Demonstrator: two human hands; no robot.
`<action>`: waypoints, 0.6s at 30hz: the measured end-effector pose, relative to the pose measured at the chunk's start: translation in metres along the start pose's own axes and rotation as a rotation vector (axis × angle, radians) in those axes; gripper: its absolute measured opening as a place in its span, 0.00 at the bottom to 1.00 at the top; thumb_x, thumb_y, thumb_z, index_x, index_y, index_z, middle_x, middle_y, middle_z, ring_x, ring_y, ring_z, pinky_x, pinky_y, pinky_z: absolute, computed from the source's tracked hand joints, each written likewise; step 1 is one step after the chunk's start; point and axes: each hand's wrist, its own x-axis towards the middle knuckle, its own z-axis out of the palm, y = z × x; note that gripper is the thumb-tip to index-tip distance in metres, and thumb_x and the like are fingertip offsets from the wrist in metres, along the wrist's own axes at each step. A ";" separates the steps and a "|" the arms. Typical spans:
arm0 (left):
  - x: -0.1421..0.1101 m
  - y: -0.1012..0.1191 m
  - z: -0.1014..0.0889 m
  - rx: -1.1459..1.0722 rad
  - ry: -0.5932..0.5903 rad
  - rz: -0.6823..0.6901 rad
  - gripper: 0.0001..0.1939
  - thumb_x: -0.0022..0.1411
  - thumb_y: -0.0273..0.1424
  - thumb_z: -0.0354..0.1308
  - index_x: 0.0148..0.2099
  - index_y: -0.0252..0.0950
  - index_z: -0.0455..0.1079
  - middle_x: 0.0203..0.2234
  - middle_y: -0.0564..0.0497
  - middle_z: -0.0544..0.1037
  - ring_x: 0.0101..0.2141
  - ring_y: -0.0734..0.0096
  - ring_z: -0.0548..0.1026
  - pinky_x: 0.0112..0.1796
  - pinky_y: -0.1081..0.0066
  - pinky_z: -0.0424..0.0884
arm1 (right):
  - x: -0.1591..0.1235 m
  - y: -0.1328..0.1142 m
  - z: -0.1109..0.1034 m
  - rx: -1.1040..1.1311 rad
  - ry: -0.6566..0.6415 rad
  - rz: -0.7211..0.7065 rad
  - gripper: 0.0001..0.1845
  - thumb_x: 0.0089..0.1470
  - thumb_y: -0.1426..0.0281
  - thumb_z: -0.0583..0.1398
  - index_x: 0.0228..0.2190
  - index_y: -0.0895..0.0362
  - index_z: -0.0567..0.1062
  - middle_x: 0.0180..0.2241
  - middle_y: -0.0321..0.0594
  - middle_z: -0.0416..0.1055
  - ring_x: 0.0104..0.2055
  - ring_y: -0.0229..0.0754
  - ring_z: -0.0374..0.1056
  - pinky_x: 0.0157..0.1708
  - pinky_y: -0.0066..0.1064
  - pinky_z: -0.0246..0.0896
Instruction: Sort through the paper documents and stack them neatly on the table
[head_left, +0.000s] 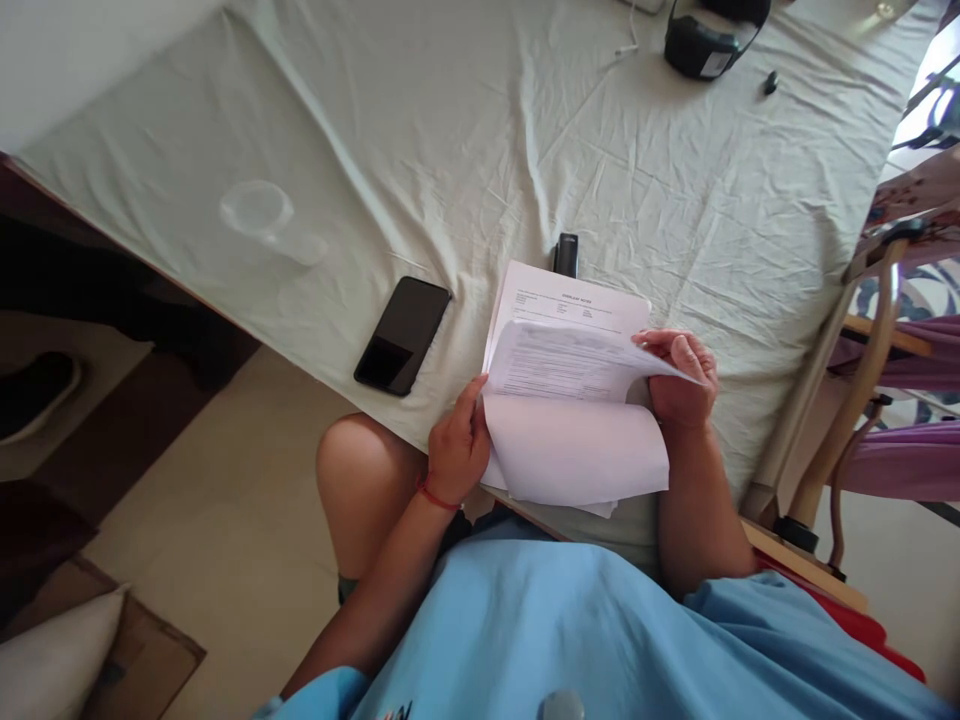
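Observation:
A stack of printed paper sheets (574,310) lies at the table's front edge. My right hand (682,375) pinches the right corner of one lifted paper sheet (577,345), which bends above the stack. Below it another sheet curls toward me, its blank side up. My left hand (459,445) is closed at the left edge of the papers, thumb and finger against them; a red string circles that wrist. A black stapler (567,256) pokes out beyond the stack's top edge. To the left, a black phone (403,336) lies on the cloth.
A wrinkled pale cloth (420,130) covers the table. A clear plastic lid or cup (257,209) sits at the left. Toward the back right are a black headset (705,45), a small black object (771,83) and a white cable (631,35). A wooden chair (862,390) stands at the right.

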 end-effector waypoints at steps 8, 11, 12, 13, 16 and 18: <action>-0.001 -0.003 0.001 0.017 -0.024 -0.052 0.28 0.83 0.35 0.46 0.78 0.29 0.57 0.42 0.45 0.82 0.35 0.57 0.80 0.37 0.63 0.73 | -0.001 -0.011 -0.024 -0.006 -0.623 0.073 0.35 0.57 0.38 0.68 0.26 0.58 0.88 0.23 0.50 0.80 0.12 0.32 0.49 0.14 0.32 0.52; 0.000 -0.002 0.000 0.019 -0.029 -0.033 0.26 0.82 0.33 0.47 0.76 0.32 0.61 0.50 0.43 0.82 0.41 0.55 0.82 0.39 0.63 0.75 | -0.001 -0.022 -0.024 -0.025 -0.907 0.079 0.31 0.61 0.42 0.67 0.32 0.57 0.91 0.30 0.54 0.85 0.15 0.34 0.59 0.17 0.31 0.56; 0.001 -0.002 -0.001 0.019 -0.024 -0.019 0.25 0.82 0.32 0.47 0.75 0.32 0.63 0.51 0.44 0.81 0.42 0.56 0.83 0.39 0.63 0.75 | -0.003 -0.027 -0.021 -0.046 -0.906 0.067 0.28 0.63 0.44 0.67 0.35 0.56 0.91 0.32 0.53 0.86 0.17 0.36 0.62 0.19 0.31 0.58; 0.001 -0.001 -0.001 0.022 -0.018 -0.002 0.25 0.82 0.32 0.47 0.75 0.32 0.64 0.50 0.45 0.82 0.42 0.56 0.83 0.39 0.63 0.75 | -0.005 -0.032 -0.016 -0.067 -0.847 0.041 0.25 0.64 0.47 0.68 0.37 0.55 0.91 0.34 0.52 0.86 0.20 0.37 0.65 0.20 0.31 0.59; 0.003 -0.001 -0.002 0.051 0.003 0.053 0.24 0.83 0.31 0.46 0.74 0.31 0.64 0.49 0.44 0.82 0.40 0.57 0.83 0.36 0.65 0.75 | -0.011 -0.058 0.000 -0.084 -0.470 -0.119 0.13 0.62 0.55 0.73 0.37 0.51 0.91 0.32 0.48 0.85 0.28 0.43 0.73 0.25 0.33 0.64; 0.002 -0.001 0.000 0.080 0.031 0.087 0.23 0.84 0.31 0.47 0.74 0.31 0.65 0.52 0.41 0.81 0.42 0.56 0.83 0.38 0.65 0.76 | -0.011 -0.083 0.005 -0.020 -0.246 -0.270 0.12 0.58 0.56 0.75 0.36 0.51 0.90 0.28 0.45 0.81 0.27 0.41 0.69 0.23 0.33 0.62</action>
